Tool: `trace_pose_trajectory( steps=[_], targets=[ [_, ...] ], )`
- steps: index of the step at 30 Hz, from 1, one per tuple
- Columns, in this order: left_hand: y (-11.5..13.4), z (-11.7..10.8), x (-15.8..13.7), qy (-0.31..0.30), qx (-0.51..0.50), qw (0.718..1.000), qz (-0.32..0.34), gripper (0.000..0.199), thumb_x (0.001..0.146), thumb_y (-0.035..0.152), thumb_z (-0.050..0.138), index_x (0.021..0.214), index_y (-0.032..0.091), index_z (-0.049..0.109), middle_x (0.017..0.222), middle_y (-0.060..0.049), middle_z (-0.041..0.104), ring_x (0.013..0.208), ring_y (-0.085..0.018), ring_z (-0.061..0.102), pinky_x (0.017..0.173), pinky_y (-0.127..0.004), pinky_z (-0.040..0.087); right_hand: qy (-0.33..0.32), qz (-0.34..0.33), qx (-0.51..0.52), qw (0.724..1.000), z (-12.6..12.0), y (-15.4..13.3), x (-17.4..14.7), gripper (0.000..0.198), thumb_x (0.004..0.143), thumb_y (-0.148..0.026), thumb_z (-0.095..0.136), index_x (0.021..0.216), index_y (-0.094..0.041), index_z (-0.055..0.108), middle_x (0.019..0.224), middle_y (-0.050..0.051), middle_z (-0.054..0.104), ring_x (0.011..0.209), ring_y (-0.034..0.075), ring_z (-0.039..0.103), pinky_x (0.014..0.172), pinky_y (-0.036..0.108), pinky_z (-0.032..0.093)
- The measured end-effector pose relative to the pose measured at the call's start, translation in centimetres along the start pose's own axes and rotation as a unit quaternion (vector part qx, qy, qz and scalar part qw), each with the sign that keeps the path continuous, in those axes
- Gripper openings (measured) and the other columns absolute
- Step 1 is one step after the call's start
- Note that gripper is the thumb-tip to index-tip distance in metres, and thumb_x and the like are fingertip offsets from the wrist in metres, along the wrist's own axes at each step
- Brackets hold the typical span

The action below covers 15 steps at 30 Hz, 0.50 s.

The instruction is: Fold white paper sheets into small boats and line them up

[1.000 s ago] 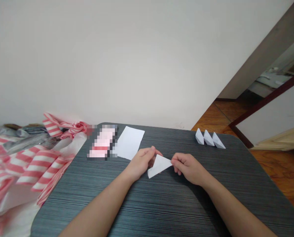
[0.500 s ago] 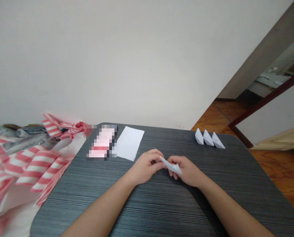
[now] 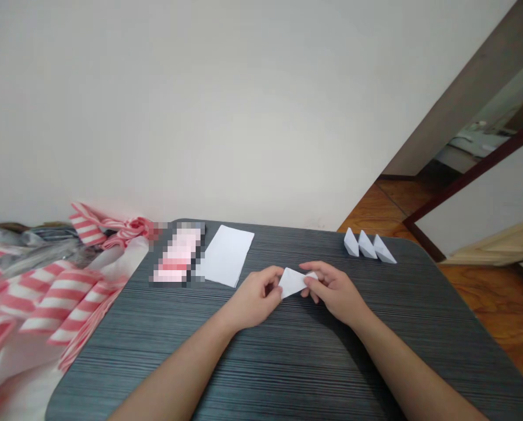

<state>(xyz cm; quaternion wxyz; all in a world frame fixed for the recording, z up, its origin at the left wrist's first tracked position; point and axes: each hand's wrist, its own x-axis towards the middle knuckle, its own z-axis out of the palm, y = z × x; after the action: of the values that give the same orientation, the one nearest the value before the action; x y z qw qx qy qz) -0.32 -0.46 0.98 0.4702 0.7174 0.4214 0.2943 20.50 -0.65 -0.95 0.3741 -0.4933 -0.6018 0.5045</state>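
Observation:
A small folded piece of white paper point(image 3: 292, 282) is held between my two hands, a little above the dark table. My left hand point(image 3: 258, 297) pinches its left edge between thumb and fingers. On the other side, my right hand point(image 3: 331, 291) grips the right end, thumb on top and fingers behind. The paper's broad face is turned toward me, and its right end is partly covered by my right thumb. Three folded white paper boats point(image 3: 367, 245) stand in a row at the back right of the table.
Sheets of white paper point(image 3: 227, 255) lie at the back left of the dark table point(image 3: 253, 374). Beside them is a pixelated pink, dark-edged object point(image 3: 178, 254). Red-and-white striped cloth point(image 3: 51, 298) is heaped left of the table. A pale wall point(image 3: 226, 117) rises behind.
The folded paper has turned from nearly edge-on to showing its broad face. My left thumb and fingers have closed on its left edge; my right hand has shifted slightly right.

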Motion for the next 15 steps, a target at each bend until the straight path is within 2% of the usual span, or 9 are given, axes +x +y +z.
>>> trace_pose_trajectory(
  steps=[4,7,11,15],
  targets=[
    [0.20,0.23,0.00,-0.003,-0.045,0.999,-0.006,0.022,0.081,0.024,0.051,0.102,0.019,0.053,0.075,0.000,0.058,0.062,-0.011,0.051,0.055,-0.021,0.037,0.006,0.000,-0.011,1.000,0.42,-0.03,0.05,0.027,0.084,-0.029,0.054,0.108,-0.018,0.052,0.063,0.002,0.065,0.045,0.011,0.048,0.046,0.024,0.039],
    [-0.08,0.32,0.06,-0.015,-0.071,0.997,-0.026,0.019,0.083,0.027,0.049,0.101,0.020,0.048,0.068,0.003,0.057,0.053,-0.010,0.051,0.051,-0.020,0.037,0.000,-0.009,-0.001,1.000,0.53,-0.01,0.02,0.027,0.083,-0.028,0.055,0.108,-0.020,0.049,0.065,0.001,0.066,0.047,0.011,0.049,0.046,0.023,0.039],
    [-0.49,0.27,0.14,-0.002,-0.060,0.998,-0.035,0.014,0.085,0.028,0.045,0.097,0.020,0.048,0.055,0.006,0.051,0.047,-0.009,0.048,0.048,-0.020,0.035,0.008,-0.054,0.008,0.999,0.44,-0.01,-0.07,0.022,0.083,-0.026,0.056,0.102,-0.021,0.048,0.091,0.006,0.066,0.066,0.014,0.059,0.050,0.023,0.043],
    [-0.35,0.21,0.15,0.007,-0.039,0.999,-0.032,0.014,0.086,0.027,0.044,0.096,0.020,0.050,0.054,0.006,0.049,0.047,-0.009,0.047,0.048,-0.019,0.033,0.018,-0.074,-0.058,0.995,0.10,-0.02,-0.13,0.007,0.082,-0.024,0.057,0.086,-0.020,0.053,0.112,0.008,0.059,0.072,0.014,0.058,0.054,0.024,0.044]
  ],
)
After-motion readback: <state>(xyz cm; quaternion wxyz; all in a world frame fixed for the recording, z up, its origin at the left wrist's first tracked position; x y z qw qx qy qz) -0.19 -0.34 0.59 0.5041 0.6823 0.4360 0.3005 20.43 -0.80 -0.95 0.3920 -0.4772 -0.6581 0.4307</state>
